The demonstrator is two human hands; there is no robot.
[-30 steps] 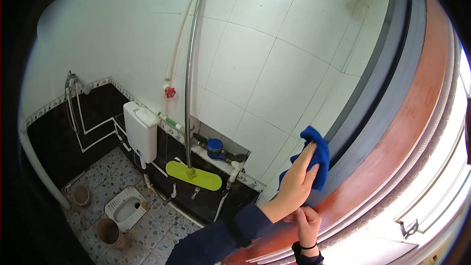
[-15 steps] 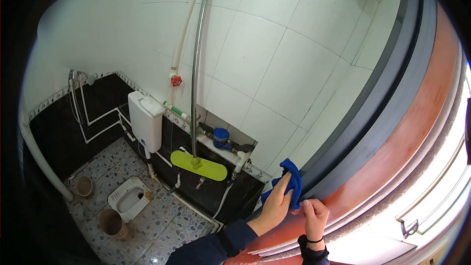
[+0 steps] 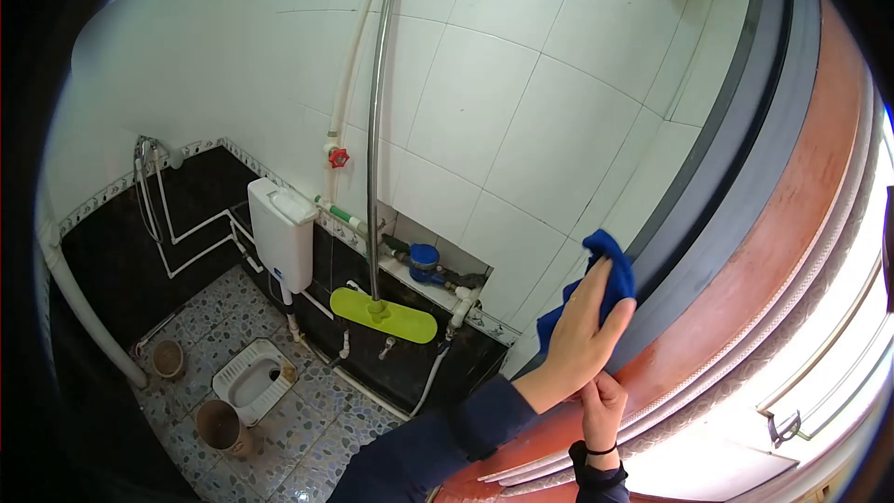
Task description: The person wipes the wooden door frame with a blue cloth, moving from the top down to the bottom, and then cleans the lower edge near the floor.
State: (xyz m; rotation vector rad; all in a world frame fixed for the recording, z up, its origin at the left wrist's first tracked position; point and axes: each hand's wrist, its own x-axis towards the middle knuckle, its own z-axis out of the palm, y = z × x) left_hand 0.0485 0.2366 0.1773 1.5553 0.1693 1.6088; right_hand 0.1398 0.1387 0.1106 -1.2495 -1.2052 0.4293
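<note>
My left hand (image 3: 579,343) presses a blue cloth (image 3: 616,264) flat against the grey door frame (image 3: 736,158), where the frame meets the white wall tiles. The dark blue sleeve of that arm comes in from the bottom middle. Just under the left wrist is my right hand (image 3: 603,407), with a black band on its wrist. Its fingers are curled on the edge of the red-brown door surround (image 3: 792,224). Part of the cloth hangs down behind the left hand.
A mop with a lime-green head (image 3: 386,314) and metal handle (image 3: 375,130) leans on the tiled wall. Below are a white cistern (image 3: 281,233), a squat toilet (image 3: 250,382), two small buckets (image 3: 222,424), a blue water meter (image 3: 426,261) and white pipes.
My left hand slid the cloth down the grey frame, then back up to about where it began. My right hand stayed on the surround's edge just below it.
</note>
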